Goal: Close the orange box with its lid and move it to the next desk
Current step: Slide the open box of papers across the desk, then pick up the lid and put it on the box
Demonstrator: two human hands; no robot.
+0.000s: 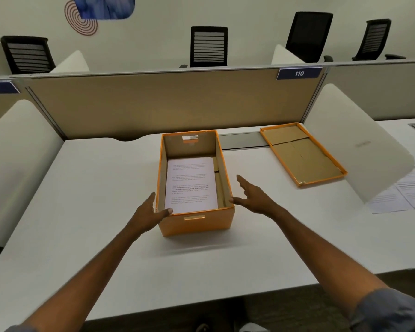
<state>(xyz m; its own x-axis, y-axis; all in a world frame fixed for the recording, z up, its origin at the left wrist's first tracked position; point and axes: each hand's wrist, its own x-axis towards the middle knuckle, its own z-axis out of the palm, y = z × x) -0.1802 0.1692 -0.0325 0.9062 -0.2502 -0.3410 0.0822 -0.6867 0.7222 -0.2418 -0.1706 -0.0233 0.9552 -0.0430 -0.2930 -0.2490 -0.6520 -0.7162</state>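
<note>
The left hand [149, 215] lies against the near left corner of the orange box [197, 224], its fingers [151, 200] spread flat along the outer left wall and its thumb hooked over the rim at the corner, touching the cardboard but not closed around it. The right hand [252, 196] hovers just beside the box's right wall with its fingers [243, 182] splayed wide and holding nothing; the thumb tip reaches close to the near right corner, and whether it touches cannot be told. The box stands open in the middle of the white bench [86, 188], a deep rectangular carton with glossy orange outside, plain brown cardboard inside, and a slot handle cut into each short end. A stack of white printed sheets [189, 185] lies flat on its floor, pushed toward the left wall. The lid [302, 154] rests well apart at the bench's far right, upside down, a shallow tray with a thin orange rim and a creased brown inner face. A smooth matte white divider panel [355, 144] with rounded corners stands just right of it, with loose printed papers [407, 190] beyond.
</note>
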